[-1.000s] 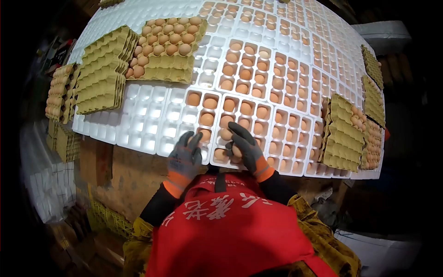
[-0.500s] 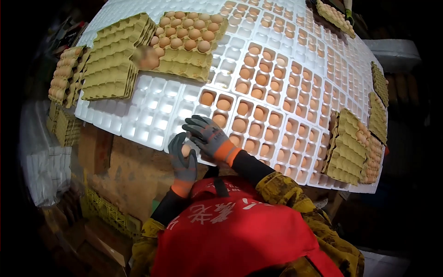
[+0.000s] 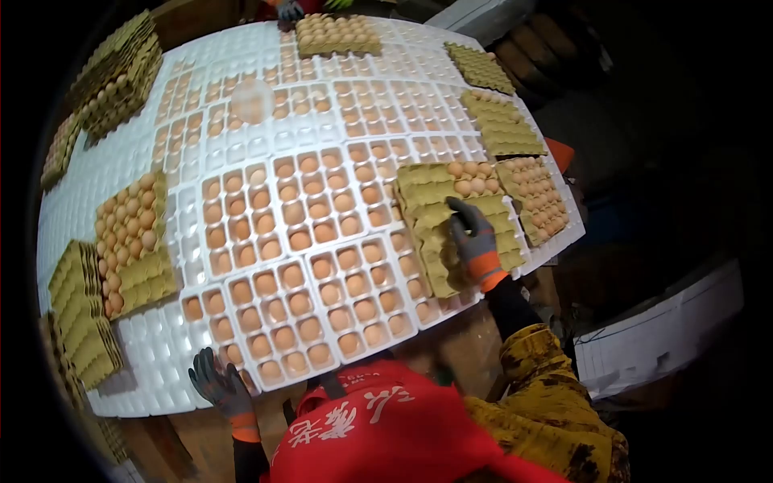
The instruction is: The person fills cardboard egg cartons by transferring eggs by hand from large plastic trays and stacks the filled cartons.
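My left hand (image 3: 221,386), in a grey glove with an orange cuff, is open with fingers spread at the near edge of the white foam trays (image 3: 153,358). Just right of its fingertips, brown eggs (image 3: 233,354) sit in the tray's cells. My right hand (image 3: 475,237), gloved alike, reaches over a pulp egg tray (image 3: 431,249) on the right. Its fingers look slightly bent and apart, with nothing visible in them. Beyond the fingertips, a small group of eggs (image 3: 473,179) rests at that tray's far end.
On the left stand a part-filled pulp tray (image 3: 149,278) and a stack of pulp trays (image 3: 80,314). Another egg-filled pulp tray (image 3: 543,201) is at the right edge. Across the table, another person's gloved hand (image 3: 288,11) is near a full tray (image 3: 338,34).
The view has swung right. My left hand, earlier around an egg, is now open without it. My right hand has moved from beside the left hand to the pulp tray on the right.
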`<state>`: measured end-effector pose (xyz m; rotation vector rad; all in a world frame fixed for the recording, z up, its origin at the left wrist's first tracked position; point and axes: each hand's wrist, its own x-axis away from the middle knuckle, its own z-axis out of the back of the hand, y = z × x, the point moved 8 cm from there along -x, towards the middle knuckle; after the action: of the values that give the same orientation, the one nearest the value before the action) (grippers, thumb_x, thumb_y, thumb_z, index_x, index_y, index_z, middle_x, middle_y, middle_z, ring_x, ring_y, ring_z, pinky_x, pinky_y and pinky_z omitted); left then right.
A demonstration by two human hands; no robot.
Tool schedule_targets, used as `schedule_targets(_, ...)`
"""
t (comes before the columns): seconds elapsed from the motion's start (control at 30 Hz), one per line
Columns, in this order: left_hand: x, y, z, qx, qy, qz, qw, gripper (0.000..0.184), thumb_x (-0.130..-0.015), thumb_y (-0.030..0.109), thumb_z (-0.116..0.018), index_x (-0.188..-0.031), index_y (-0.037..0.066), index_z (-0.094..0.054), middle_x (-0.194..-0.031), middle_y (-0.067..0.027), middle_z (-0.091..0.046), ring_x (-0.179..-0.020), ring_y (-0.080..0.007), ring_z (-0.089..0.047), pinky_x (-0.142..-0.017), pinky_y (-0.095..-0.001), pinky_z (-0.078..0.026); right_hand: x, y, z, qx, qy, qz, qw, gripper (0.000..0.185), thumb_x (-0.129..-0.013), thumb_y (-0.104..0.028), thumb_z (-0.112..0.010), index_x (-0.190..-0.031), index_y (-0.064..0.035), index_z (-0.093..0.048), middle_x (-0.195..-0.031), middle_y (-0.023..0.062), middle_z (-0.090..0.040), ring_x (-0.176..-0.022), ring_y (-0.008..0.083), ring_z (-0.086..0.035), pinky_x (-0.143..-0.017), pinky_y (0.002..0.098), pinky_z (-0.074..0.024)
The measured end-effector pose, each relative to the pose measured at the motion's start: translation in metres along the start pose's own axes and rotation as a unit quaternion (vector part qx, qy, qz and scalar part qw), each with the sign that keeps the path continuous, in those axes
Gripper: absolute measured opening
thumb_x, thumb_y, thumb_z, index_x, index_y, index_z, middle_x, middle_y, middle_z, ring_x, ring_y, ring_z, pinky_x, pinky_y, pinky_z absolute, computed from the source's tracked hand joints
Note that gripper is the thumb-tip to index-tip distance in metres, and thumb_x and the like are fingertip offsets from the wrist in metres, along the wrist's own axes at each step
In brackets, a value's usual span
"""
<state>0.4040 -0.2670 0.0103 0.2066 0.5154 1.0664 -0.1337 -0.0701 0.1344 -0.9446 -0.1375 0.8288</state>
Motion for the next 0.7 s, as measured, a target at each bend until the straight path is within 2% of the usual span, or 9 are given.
schedule_targets(0.17,-0.068,0.173,-0.044,0.244,-0.086,-0.032,0.965,0.039,-0.092,0.005,-0.059,-0.131,0.001,-0.057,-0.131,-0.0162,-0.06,-0.124,-0.0317,-0.054,-0.108,-0.0399,-0.041,-0.065,0.099,0.104,0.17,-0.011,0.025,0.985,0.045,-0.085,-0.006,-0.059,-0.129,-0.0119,-0.061,-0.122,0.0149,-0.064,-0.112,0.0353,-0.058,-0.099,0.0417,-0.0457)
schedule_targets(0.23,-0.095,0.269,-0.076,0.337,-0.101,-0.123,0.928,0.042,-0.086,0.013,-0.068,-0.126,0.003,-0.062,-0.123,-0.0183,-0.065,-0.117,-0.0348,-0.059,-0.102,-0.0437,-0.045,-0.075,0.111,0.091,0.25,-0.075,0.14,0.955,0.047,-0.087,-0.014,-0.06,-0.133,-0.0144,-0.059,-0.13,0.0127,-0.062,-0.118,0.0329,-0.056,-0.102,0.0425,-0.0437)
schedule_targets(0.27,-0.107,0.324,-0.085,0.331,-0.109,-0.19,0.918,0.042,-0.085,0.015,-0.069,-0.124,0.004,-0.063,-0.122,-0.0189,-0.065,-0.114,-0.0364,-0.06,-0.1,-0.0449,-0.046,-0.078,0.118,0.077,0.275,-0.163,0.125,0.939,0.049,-0.088,-0.02,-0.061,-0.137,-0.017,-0.056,-0.138,0.0113,-0.057,-0.121,0.0325,-0.054,-0.104,0.0438,-0.0423)
schedule_targets(0.37,-0.13,0.468,-0.112,0.324,-0.127,-0.32,0.881,0.042,-0.084,0.02,-0.072,-0.122,0.007,-0.064,-0.118,-0.0163,-0.066,-0.106,-0.0379,-0.061,-0.093,-0.0454,-0.048,-0.084,0.111,0.077,0.29,-0.141,0.145,0.935,0.045,-0.088,-0.02,-0.063,-0.132,-0.0182,-0.058,-0.13,0.0119,-0.056,-0.121,0.0349,-0.052,-0.1,0.0476,-0.0429)
schedule_targets(0.43,-0.134,0.528,-0.148,0.276,-0.137,-0.366,0.878,0.05,-0.084,0.028,-0.07,-0.129,0.01,-0.059,-0.122,-0.0165,-0.062,-0.107,-0.0362,-0.059,-0.092,-0.0455,-0.047,-0.087,0.12,0.095,0.2,-0.084,0.126,0.968,0.04,-0.089,-0.021,-0.064,-0.128,-0.0154,-0.06,-0.126,0.0104,-0.057,-0.116,0.0301,-0.056,-0.096,0.0433,-0.0471)
schedule_targets(0.5,-0.135,0.575,-0.171,0.199,-0.147,-0.402,0.882,0.048,-0.083,0.029,-0.069,-0.126,0.012,-0.06,-0.12,-0.0161,-0.06,-0.103,-0.0361,-0.058,-0.09,-0.0462,-0.047,-0.08,0.152,0.117,-0.112,-0.033,-0.043,0.992,0.038,-0.09,-0.02,-0.065,-0.127,-0.0103,-0.06,-0.125,0.0069,-0.058,-0.112,0.0244,-0.06,-0.089,0.0388,-0.0521)
schedule_targets(0.57,-0.135,0.59,-0.206,0.124,-0.165,-0.43,0.879,0.046,-0.079,0.027,-0.072,-0.122,0.013,-0.062,-0.117,-0.0136,-0.059,-0.101,-0.037,-0.058,-0.087,-0.0472,-0.048,-0.068,0.204,0.126,-0.452,-0.008,-0.23,0.862,0.04,-0.09,-0.017,-0.068,-0.127,-0.006,-0.058,-0.124,0.0054,-0.057,-0.108,0.0209,-0.062,-0.085,0.0357,-0.0552)
schedule_targets(0.6,-0.134,0.598,-0.215,0.087,-0.177,-0.442,0.875,0.045,-0.077,0.026,-0.073,-0.119,0.014,-0.063,-0.115,-0.0123,-0.059,-0.099,-0.0374,-0.058,-0.085,-0.0477,-0.048,-0.07,0.199,0.138,-0.472,0.016,-0.099,0.876,0.045,-0.087,-0.012,-0.071,-0.129,-0.0043,-0.056,-0.122,0.0065,-0.058,-0.108,0.0214,-0.061,-0.086,0.0352,-0.0565)
schedule_targets(0.7,-0.144,0.601,-0.225,0.109,-0.236,-0.385,0.886,0.041,-0.077,0.024,-0.072,-0.116,0.014,-0.064,-0.108,-0.0112,-0.059,-0.098,-0.0369,-0.058,-0.084,-0.0497,-0.047,-0.078,0.218,0.14,-0.641,-0.031,-0.174,0.747,0.042,-0.091,-0.017,-0.067,-0.129,-0.0059,-0.055,-0.123,0.0094,-0.057,-0.112,0.0244,-0.061,-0.092,0.0441,-0.0568)
